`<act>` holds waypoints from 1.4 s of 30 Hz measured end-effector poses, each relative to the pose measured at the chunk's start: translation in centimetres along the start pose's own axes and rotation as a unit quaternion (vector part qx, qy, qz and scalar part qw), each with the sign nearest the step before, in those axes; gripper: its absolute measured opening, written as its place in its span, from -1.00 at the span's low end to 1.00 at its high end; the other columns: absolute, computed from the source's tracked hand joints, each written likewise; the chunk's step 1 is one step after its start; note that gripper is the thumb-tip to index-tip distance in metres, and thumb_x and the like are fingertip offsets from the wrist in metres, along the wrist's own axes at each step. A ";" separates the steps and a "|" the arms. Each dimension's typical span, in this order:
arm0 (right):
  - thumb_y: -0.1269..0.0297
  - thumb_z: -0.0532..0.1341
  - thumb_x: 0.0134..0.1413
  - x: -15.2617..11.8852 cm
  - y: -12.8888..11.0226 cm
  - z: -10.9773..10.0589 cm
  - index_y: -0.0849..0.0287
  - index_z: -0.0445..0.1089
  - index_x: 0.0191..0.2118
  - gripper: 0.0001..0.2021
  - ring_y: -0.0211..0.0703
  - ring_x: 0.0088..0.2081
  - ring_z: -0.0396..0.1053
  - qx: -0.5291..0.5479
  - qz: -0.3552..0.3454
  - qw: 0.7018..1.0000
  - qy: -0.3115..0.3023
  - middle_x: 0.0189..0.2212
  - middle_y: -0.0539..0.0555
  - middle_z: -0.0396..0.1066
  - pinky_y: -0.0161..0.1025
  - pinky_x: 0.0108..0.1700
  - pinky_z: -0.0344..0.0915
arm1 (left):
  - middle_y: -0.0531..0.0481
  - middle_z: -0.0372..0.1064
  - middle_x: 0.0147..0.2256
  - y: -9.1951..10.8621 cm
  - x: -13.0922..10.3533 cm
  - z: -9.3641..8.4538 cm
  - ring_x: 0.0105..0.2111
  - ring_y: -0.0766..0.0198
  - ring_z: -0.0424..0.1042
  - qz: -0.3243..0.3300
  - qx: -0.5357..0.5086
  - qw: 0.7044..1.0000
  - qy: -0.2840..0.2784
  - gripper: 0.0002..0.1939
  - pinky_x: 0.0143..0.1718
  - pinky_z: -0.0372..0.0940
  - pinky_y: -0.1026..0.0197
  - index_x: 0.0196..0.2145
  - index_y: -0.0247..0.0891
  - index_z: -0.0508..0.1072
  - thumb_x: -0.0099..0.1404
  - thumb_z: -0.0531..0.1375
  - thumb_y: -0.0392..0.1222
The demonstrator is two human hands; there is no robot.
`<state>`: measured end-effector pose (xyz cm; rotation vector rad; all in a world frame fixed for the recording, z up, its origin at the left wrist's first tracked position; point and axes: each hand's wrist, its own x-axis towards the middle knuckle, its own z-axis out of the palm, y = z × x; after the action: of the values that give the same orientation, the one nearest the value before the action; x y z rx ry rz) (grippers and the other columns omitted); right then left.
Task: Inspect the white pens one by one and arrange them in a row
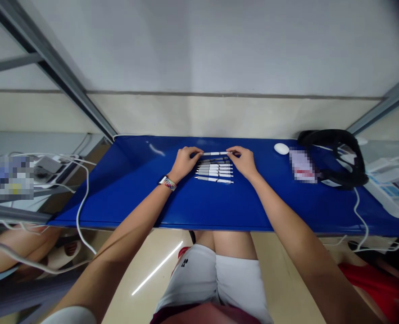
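Several white and grey pens (215, 171) lie side by side on the blue table (199, 207), their lengths running left to right. One pen (215, 154) is at the far end of the row. My left hand (186, 162) pinches its left end, and my right hand (242, 161) pinches its right end. Closest to me, another pen (213, 180) sits slightly apart from the others. The fingers of both hands partly cover the ends of the far pens. On my left wrist are a band and a colourful bracelet.
Right of my hands are a white mouse-like object (281, 149), a blurred packet (302, 165) and a black headset (341, 135). White cables (81, 207) hang over the table's left side. Metal frame posts (74, 96) rise at both sides. People's legs show at both lower edges.
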<state>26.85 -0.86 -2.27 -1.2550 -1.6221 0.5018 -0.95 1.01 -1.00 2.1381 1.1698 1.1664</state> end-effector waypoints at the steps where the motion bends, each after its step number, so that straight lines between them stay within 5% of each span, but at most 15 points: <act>1: 0.29 0.29 0.21 0.0 0.1 0.0 0.04 0.66 -0.15 -0.82 0.08 -0.10 0.55 -0.031 -0.012 0.999 -0.012 -0.16 0.12 0.66 0.07 0.07 0.42 | -0.09 0.67 -0.16 -0.2 0.0 -0.1 -0.14 0.01 0.55 0.014 0.020 1.000 -0.006 -0.81 0.08 0.26 -0.08 -0.19 -0.11 0.69 0.44 0.27 -0.06; 10: 0.38 0.18 0.28 -0.2 0.1 -0.2 0.08 0.62 -0.21 -0.77 0.13 -0.07 0.47 -0.135 -0.069 0.987 -0.050 -0.17 0.17 0.62 0.07 0.07 0.35 | -0.10 0.65 -0.15 -1.0 0.1 0.3 -0.09 -0.01 0.47 0.022 0.064 0.997 -0.043 -0.83 0.13 0.15 -0.11 -0.19 -0.11 0.64 0.43 0.21 -0.15; 30: 0.36 0.21 0.26 -1.1 -0.8 -0.7 0.07 0.56 -0.33 -0.82 0.14 -0.14 0.39 -0.167 -0.044 0.984 -0.036 -0.29 0.17 0.52 0.13 0.08 0.32 | -0.13 0.58 -0.12 0.2 -0.2 0.1 -0.06 -0.01 0.42 0.026 0.068 0.996 -0.060 -0.74 0.15 0.15 -0.12 -0.17 -0.14 0.64 0.51 0.13 -0.11; 35: 0.26 0.25 0.26 -1.3 -1.7 -0.2 0.08 0.60 -0.20 -0.84 0.17 -0.03 0.45 -0.107 -0.013 0.994 -0.008 -0.16 0.21 0.55 0.15 0.17 0.33 | -0.16 0.52 0.05 2.4 -1.3 0.8 0.10 -0.01 0.42 0.034 0.004 0.998 -0.048 -0.68 0.24 0.20 -0.10 0.06 -0.14 0.57 0.58 0.08 -0.03; 42: 0.34 0.16 0.21 -2.9 -3.6 2.0 0.04 0.57 0.06 -0.64 0.13 0.22 0.43 0.001 0.050 0.998 -0.031 0.12 0.17 0.54 0.12 0.34 0.26 | -0.23 0.40 0.24 4.0 -2.3 2.8 0.29 -0.02 0.35 -0.062 -0.108 0.992 0.001 -0.62 0.37 0.16 -0.09 0.21 -0.17 0.43 0.57 0.12 0.02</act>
<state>23.31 -4.35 -1.52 -1.3348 -1.6168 0.6096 2.62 -3.04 -0.88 1.8760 1.1054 1.1823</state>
